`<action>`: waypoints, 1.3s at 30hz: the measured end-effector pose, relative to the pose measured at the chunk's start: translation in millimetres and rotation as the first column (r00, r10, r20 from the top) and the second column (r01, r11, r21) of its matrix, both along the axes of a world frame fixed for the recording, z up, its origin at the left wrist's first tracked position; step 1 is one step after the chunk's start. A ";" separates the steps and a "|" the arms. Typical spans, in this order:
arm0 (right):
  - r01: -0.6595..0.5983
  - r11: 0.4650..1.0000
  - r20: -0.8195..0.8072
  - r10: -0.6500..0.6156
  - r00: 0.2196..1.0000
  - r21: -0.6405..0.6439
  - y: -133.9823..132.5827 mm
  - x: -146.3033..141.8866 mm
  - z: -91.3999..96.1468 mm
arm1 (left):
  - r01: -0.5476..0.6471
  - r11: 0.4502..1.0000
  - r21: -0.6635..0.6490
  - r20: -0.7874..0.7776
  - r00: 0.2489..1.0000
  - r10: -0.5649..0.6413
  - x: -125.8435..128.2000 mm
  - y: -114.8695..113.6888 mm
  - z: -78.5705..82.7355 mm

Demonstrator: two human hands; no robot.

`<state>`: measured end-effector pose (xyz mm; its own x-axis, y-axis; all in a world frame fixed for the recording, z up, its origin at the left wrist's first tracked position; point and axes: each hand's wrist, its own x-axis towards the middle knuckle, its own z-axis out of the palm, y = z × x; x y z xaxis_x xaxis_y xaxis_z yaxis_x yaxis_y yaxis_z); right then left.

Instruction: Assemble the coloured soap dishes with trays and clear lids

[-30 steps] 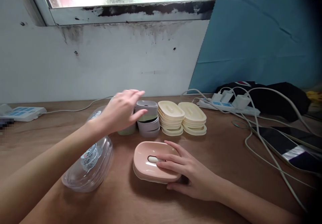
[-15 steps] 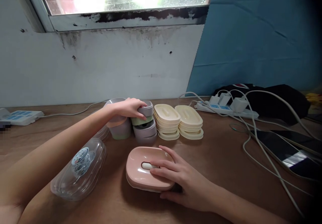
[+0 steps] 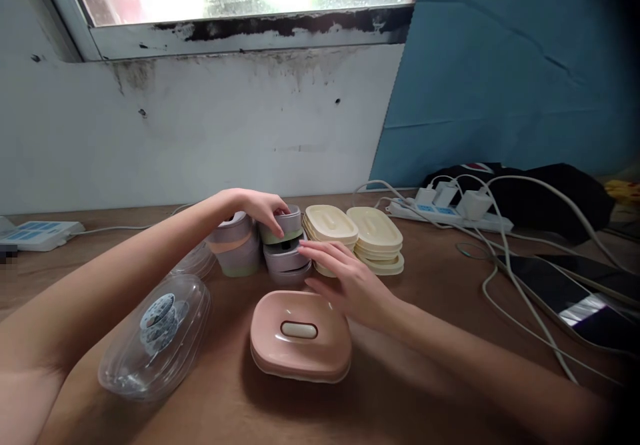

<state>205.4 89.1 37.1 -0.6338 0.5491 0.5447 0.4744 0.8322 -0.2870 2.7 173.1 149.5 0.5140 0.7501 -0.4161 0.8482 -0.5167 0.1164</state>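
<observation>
My left hand (image 3: 263,209) is closed on the upper part of a stack of lavender and green plastic bowls (image 3: 291,223), thumb on the near side. Beneath it, lavender pieces (image 3: 287,262) sit slightly askew, with a dark gap between. My right hand (image 3: 353,286) hovers with fingers stretched towards that stack, its fingertips close to the lower pieces; I cannot tell whether they touch. In front lies a pink oval lidded box (image 3: 273,350) with a white inset in its lid. Nothing holds this box.
Two stacks of cream oval lids (image 3: 375,231) stand right of the bowls. Another lavender stack (image 3: 234,251) is at left. Clear plastic covers (image 3: 155,338) lie nearer me. A power strip (image 3: 450,215), trailing cables and dark flat devices (image 3: 565,301) occupy the right side.
My right hand has left the pink box and moved forward to the lavender bowls. My left hand stays on the upper bowls, its fingers shifted slightly left and lower.
</observation>
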 end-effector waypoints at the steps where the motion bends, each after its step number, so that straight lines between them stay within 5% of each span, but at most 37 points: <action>1: 0.020 0.998 0.065 -0.024 0.998 0.060 8.6 -5.9 1.2 | -0.004 1.000 -0.010 -0.005 1.000 0.004 2.1 1.4 0.1; 4: 0.016 0.988 0.205 -0.048 0.978 0.151 25.3 -19.3 0.3 | -0.003 1.000 -0.029 -0.003 1.000 0.003 7.4 4.4 -1.3; 10: 0.029 0.983 0.223 -0.071 0.972 0.183 27.7 -23.5 -9.6 | 0.013 1.000 -0.021 0.032 0.999 -0.012 8.0 -8.5 -0.9; 23: -0.051 0.997 0.125 0.043 0.991 0.063 39.4 -13.7 -23.3 | 0.035 0.979 0.200 -0.150 0.989 -0.005 12.4 -28.8 -9.2; 28: -0.076 0.995 0.046 0.079 0.996 -0.060 16.6 5.5 -3.0 | 0.058 0.968 0.243 -0.198 0.980 -0.010 13.3 -31.2 -18.3; 31: -0.183 0.958 0.116 0.212 0.970 -0.221 -10.7 17.5 3.1 | 0.127 0.946 0.299 -0.204 0.977 -0.066 12.1 -39.2 -20.6; 35: -0.157 0.916 0.272 0.268 0.924 -0.369 -38.0 22.5 -5.7 | 0.275 0.825 0.494 -0.233 0.956 -0.179 9.7 -56.8 -20.2; 39: -0.137 0.902 0.219 0.243 0.945 -0.408 -44.3 21.3 -13.9 | 0.309 0.823 0.477 -0.273 0.942 -0.195 5.3 -69.6 -21.3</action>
